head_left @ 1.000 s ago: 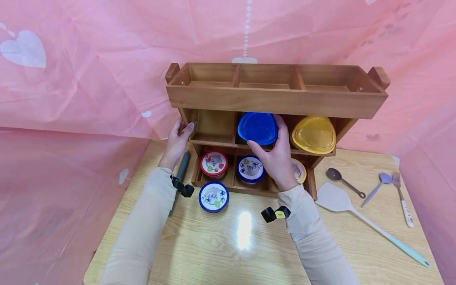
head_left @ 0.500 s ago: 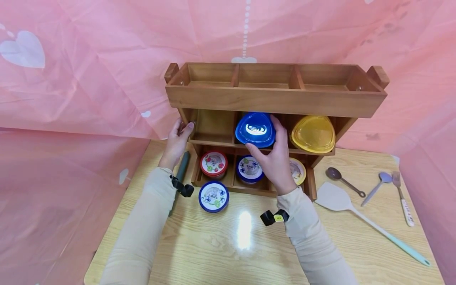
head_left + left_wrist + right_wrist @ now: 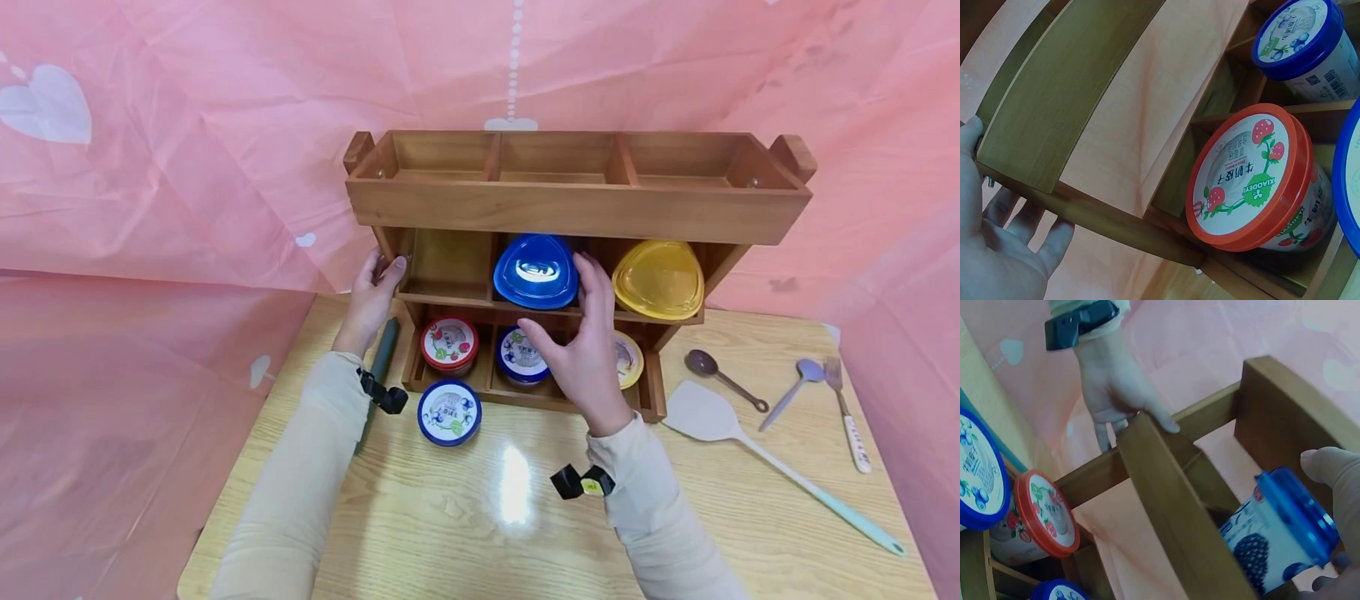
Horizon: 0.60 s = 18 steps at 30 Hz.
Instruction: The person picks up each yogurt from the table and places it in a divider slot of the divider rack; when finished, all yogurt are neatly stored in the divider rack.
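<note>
A wooden three-tier rack (image 3: 577, 207) stands at the back of the table. My left hand (image 3: 369, 307) grips its left side board, thumb in front and fingers behind, as the left wrist view shows. In the middle tier's centre compartment sits a tub with a blue triangular lid (image 3: 536, 271); blackberry pictures show on its side in the right wrist view. Beside it my right hand (image 3: 588, 358) has its fingers extended near the lid's right edge, thumb held apart below. A yellow-lidded tub (image 3: 660, 280) occupies the compartment to the right.
The bottom tier holds round tubs with red (image 3: 450, 343), blue (image 3: 517, 354) and yellow (image 3: 628, 360) lids. Another blue-lidded round tub (image 3: 449, 413) stands in front. A dark green stick (image 3: 384, 354) lies left; a spatula (image 3: 701, 412), spoons (image 3: 702, 362) and a fork (image 3: 846, 400) lie right.
The blue triangular-lidded tub has tilted and settled slightly left in its compartment. My right hand has loosened from it and drawn back a little. The left hand stays on the rack.
</note>
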{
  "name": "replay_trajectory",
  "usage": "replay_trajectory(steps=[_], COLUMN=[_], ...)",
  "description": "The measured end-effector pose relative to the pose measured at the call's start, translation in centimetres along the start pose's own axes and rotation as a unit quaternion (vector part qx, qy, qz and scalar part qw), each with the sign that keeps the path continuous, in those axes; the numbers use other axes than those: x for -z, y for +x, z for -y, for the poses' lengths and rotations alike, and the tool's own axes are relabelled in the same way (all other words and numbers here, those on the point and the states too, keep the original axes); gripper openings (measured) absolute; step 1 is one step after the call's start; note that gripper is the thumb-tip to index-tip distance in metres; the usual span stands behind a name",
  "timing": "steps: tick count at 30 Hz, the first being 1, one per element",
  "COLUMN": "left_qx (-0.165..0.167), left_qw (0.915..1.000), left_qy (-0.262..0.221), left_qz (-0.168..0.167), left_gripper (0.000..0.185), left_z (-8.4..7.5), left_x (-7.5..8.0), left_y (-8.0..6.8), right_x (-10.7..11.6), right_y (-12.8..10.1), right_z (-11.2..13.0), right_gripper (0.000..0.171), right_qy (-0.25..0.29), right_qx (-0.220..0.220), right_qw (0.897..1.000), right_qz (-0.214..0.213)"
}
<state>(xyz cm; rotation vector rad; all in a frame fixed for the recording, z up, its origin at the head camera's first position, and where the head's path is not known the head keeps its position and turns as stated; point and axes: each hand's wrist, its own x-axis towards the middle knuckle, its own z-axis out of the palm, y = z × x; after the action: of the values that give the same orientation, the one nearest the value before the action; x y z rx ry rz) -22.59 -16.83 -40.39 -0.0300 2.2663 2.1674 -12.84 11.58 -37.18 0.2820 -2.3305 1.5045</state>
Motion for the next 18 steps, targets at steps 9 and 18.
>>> replay_trajectory(steps=[9,18], left_qx=[0.003,-0.001], left_qw=[0.9998,1.0000], left_qy=[0.020,0.008], left_qz=[-0.005,-0.001], left_gripper=[0.060,0.055], left_z=[0.8,-0.7], left_x=[0.0,-0.2], left_y=[0.4,-0.5], right_x=[1.0,0.6], right_y=[-3.1,-6.8], right_z=[1.4,0.6], right_gripper=[0.088,0.093], right_qy=[-0.002,0.014], right_qx=[0.006,-0.011], right_qw=[1.000,1.000], right_qz=[0.006,0.009])
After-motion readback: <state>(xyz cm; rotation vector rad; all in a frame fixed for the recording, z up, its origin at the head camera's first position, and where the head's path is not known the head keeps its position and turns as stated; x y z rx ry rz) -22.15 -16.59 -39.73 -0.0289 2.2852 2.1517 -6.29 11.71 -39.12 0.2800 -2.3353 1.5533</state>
